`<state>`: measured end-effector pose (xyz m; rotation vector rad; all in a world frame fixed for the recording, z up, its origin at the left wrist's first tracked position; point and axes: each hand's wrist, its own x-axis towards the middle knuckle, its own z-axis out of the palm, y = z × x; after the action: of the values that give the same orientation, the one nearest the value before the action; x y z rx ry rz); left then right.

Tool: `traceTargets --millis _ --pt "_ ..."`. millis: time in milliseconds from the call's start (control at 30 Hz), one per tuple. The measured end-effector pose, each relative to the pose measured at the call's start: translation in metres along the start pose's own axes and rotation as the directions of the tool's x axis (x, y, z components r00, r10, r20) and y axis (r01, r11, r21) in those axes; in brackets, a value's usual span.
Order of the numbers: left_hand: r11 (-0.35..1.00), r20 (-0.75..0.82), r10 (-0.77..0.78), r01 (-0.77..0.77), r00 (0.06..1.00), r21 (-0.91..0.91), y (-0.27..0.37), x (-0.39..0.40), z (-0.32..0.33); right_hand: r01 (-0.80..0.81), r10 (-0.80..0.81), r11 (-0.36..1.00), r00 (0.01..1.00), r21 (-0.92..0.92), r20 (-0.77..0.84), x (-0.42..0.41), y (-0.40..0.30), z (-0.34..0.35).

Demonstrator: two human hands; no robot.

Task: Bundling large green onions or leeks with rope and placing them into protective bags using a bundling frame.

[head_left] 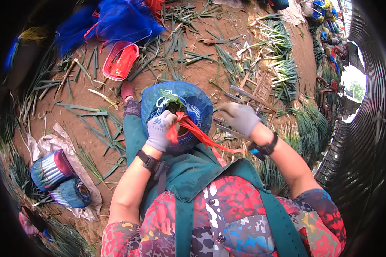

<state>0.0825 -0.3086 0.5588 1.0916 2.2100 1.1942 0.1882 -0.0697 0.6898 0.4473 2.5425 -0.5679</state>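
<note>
A bulging blue mesh bag [154, 98] stands between my knees, with leafy green stuff showing at its mouth. White cord [162, 100] lies at the bag's opening. My left hand [161, 130], in a grey work glove, pinches red plastic strips [196, 128] over that mouth. From there the strips trail right, across the bag and my green apron [193, 173]. To the right of the bag, my gloved right hand [239, 119] is raised and blurred by motion. Its fingers look loosely bent, and nothing shows in them.
A pink plastic basket [108, 66] of red strips stands ahead. Blue netting [125, 22] is heaped beyond it. Rolled mesh bags [51, 170] lie on a sheet at left. Green onions [279, 64] line the right, near a wooden frame [255, 96]. Cut leaves litter the soil.
</note>
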Motion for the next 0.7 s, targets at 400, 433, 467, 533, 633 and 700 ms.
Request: traceTargets --millis 400,433,467,533,633,700 --pt "0.8 0.051 0.478 -0.458 0.877 0.389 -0.011 0.007 -0.028 0.377 -0.496 0.863 0.758 0.336 0.424 0.125 -0.061 0.063" --pt "0.808 0.023 0.467 -0.438 0.884 0.393 -0.013 0.004 -0.029 0.48 -0.486 0.866 0.746 0.139 0.455 0.122 -0.064 0.058" --pt "0.81 0.019 0.464 -0.433 0.886 0.394 -0.013 0.004 -0.029 0.566 -0.471 0.822 0.738 -0.064 0.483 0.118 -0.073 0.049" --pt "0.842 -0.033 0.433 -0.392 0.901 0.37 -0.014 0.004 -0.029 0.636 -0.524 0.732 0.754 -0.244 0.396 0.111 -0.078 0.05" --pt "0.833 -0.057 0.458 -0.406 0.887 0.376 -0.013 0.003 -0.026 0.654 -0.64 0.719 0.755 -0.235 0.144 0.11 -0.066 0.058" --pt "0.843 -0.099 0.454 -0.391 0.885 0.371 -0.01 0.001 -0.025 0.632 -0.624 0.775 0.766 -0.001 0.154 0.109 -0.065 0.064"
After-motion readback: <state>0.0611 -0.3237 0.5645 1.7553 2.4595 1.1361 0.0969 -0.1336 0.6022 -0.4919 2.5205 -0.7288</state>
